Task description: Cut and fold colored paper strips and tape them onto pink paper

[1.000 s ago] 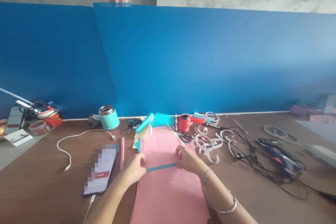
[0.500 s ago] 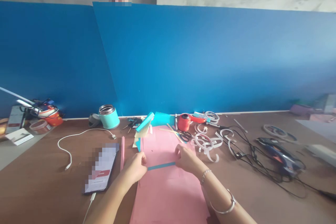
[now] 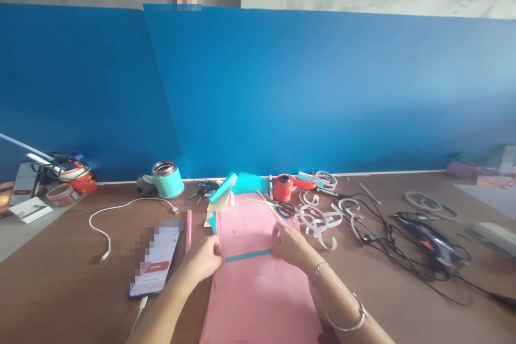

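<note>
A narrow blue paper strip (image 3: 249, 256) stretches between my hands, over a stack of pink paper sheets (image 3: 262, 295). My left hand (image 3: 206, 257) is closed in a pinch at the strip's left end, near the left edge of the sheets. At the opposite end, my right hand (image 3: 288, 244) pinches the strip too, with its fingertips hidden behind the curled fingers. Beyond the hands, thin yellow strips (image 3: 264, 201) and scissors (image 3: 285, 209) lie at the far end of the pink paper, beside curled white paper strips (image 3: 318, 220).
To the left lie a phone (image 3: 157, 263) with its charging cable and a white USB cable (image 3: 108, 209). A teal cup (image 3: 167, 180) stands by the blue partition (image 3: 302, 91). At right are a glue gun (image 3: 433, 242) and tangled black cords (image 3: 387, 242). A person is behind the partition.
My hands have moved slightly apart, the left a little leftward and the right a little rightward. More of the blue strip shows between them.
</note>
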A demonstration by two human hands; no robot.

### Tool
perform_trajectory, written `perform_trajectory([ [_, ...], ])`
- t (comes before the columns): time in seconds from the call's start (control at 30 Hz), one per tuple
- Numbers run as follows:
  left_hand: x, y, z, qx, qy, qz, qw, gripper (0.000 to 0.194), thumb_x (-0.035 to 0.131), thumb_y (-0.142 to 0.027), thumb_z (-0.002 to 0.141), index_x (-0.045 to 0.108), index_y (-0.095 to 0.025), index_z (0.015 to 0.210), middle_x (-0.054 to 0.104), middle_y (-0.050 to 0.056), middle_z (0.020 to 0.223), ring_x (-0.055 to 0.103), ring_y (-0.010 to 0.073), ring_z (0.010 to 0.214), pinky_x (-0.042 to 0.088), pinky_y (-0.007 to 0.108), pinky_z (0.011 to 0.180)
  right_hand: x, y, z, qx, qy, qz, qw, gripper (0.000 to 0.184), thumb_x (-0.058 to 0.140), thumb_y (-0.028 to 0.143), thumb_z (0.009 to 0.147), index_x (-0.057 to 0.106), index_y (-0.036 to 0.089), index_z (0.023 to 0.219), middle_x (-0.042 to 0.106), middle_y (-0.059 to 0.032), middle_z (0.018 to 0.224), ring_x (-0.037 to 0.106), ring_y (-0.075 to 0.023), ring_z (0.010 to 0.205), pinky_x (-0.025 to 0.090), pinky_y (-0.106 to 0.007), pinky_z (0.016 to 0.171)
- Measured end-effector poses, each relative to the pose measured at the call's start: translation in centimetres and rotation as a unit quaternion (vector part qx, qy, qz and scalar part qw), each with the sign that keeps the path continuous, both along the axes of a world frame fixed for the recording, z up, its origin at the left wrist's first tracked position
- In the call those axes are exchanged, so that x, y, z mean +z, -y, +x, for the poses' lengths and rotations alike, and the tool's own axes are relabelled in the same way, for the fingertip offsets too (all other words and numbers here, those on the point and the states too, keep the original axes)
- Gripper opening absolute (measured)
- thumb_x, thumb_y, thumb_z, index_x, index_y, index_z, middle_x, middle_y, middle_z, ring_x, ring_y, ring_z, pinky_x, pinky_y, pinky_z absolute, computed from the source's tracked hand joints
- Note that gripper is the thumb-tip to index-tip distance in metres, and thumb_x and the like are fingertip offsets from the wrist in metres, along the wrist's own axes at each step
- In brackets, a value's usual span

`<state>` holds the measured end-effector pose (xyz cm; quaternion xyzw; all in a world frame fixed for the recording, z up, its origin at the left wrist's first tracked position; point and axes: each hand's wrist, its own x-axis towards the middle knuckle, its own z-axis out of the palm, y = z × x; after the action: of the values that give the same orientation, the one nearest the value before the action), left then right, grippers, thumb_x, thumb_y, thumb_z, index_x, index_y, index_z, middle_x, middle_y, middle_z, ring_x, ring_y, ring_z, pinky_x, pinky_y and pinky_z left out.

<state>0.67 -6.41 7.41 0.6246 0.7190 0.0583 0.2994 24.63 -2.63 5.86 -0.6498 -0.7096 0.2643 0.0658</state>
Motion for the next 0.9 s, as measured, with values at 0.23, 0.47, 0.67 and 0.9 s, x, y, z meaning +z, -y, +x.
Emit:
perform_trajectory([
  [0.23, -0.5, -0.3, -1.3, 0.0, -0.015, 0.012, 1.0, 0.01, 0.054, -0.032, 0.071, 0.051, -0.023, 0.069, 0.056, -0.004, 0.059, 0.053, 0.0142, 0.054, 0.029, 0.022, 0.047, 0.3, -0.8, 2.0, -0.016, -0.002, -0.009, 1.0, 0.029, 0.065, 0.032, 0.064, 0.057, 0.017, 0.088, 0.063, -0.0037, 0.081, 0.056, -0.0167, 0.072, 0.032, -0.022, 0.055],
  [0.47, 0.7, 3.4, 2.8, -0.154, -0.12, 0.244, 0.95, 0.047, 0.036, -0.003, 0.078, 0.057, -0.02, 0.116, 0.062, 0.008, 0.098, 0.055, 0.02, 0.096, 0.04, 0.031, 0.081, 3.1, 2.2, 0.9, 0.107, 0.076, 0.114, 0.985, 0.05, 0.039, 0.01, 0.08, 0.049, 0.023, 0.127, 0.068, -0.0075, 0.092, 0.061, -0.0194, 0.085, 0.034, -0.026, 0.064],
  [0.67, -4.6, 4.8, 6.9, -0.151, -0.197, 0.273, 0.93, 0.052, 0.044, -0.002, 0.072, 0.058, -0.02, 0.119, 0.063, 0.008, 0.087, 0.057, 0.023, 0.086, 0.044, 0.037, 0.078, 2.7, 6.5, -3.1, 0.204, 0.24, 0.058, 0.947, 0.078, 0.051, 0.004, 0.07, 0.029, 0.025, 0.142, 0.069, -0.012, 0.086, 0.064, -0.0263, 0.08, 0.036, -0.029, 0.062],
  [0.9, -6.9, 4.8, 7.2, -0.122, -0.149, 0.361, 0.912, 0.038, 0.049, -0.012, 0.076, 0.061, -0.019, 0.112, 0.061, 0.004, 0.081, 0.056, 0.0204, 0.078, 0.045, 0.033, 0.072, 0.4, 6.4, -4.0, 0.188, 0.287, 0.085, 0.935, 0.067, 0.053, 0.01, 0.078, 0.033, 0.028, 0.139, 0.068, -0.0127, 0.083, 0.064, -0.0274, 0.081, 0.039, -0.033, 0.066],
])
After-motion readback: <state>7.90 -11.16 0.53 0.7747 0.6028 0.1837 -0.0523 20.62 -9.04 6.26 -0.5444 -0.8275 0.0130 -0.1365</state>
